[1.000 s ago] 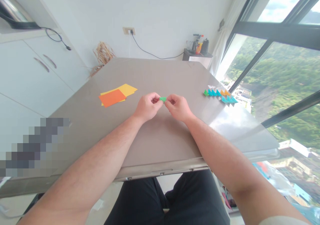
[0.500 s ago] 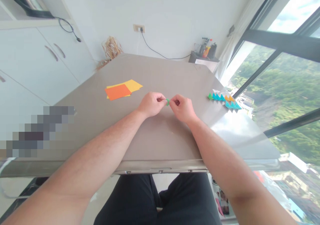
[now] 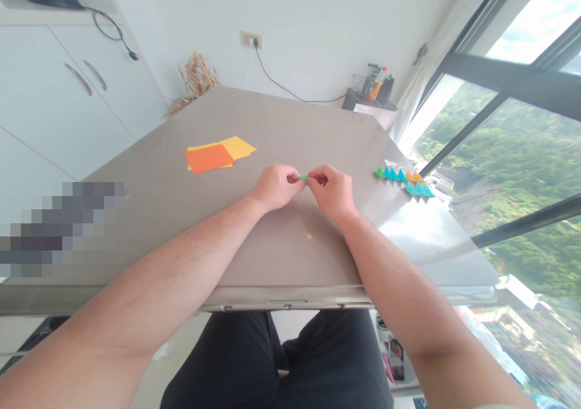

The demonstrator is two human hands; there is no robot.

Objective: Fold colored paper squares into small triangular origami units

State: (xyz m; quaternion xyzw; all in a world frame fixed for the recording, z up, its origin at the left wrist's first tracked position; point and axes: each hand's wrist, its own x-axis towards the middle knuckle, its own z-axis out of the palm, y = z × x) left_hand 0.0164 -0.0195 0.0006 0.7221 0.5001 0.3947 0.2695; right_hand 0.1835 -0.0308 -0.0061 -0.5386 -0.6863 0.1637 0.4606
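Between my fingertips is a small folded piece of green paper point(image 3: 304, 177), mostly covered by the fingers. My left hand point(image 3: 278, 188) pinches its left end, and my right hand point(image 3: 333, 192) pinches the right end. Both hands are closed above the middle of the grey table point(image 3: 281, 251). Farther off to the left lie an orange paper sheet point(image 3: 209, 158) and yellow paper sheets point(image 3: 241, 146), overlapping. Over on the right, several small folded paper pieces point(image 3: 396, 175) in green, blue and orange stand in rows.
A wall socket point(image 3: 250, 40) with a black cable is on the wall behind the table. Bottles point(image 3: 376, 88) stand on a small dark cabinet at the far right corner. White cupboards point(image 3: 59, 88) are on the left, a large window point(image 3: 512, 130) on the right.
The green paper now shows as a thinner, flatter strip between my fingertips. My fingers have shifted slightly around it. The whole view has turned a little.
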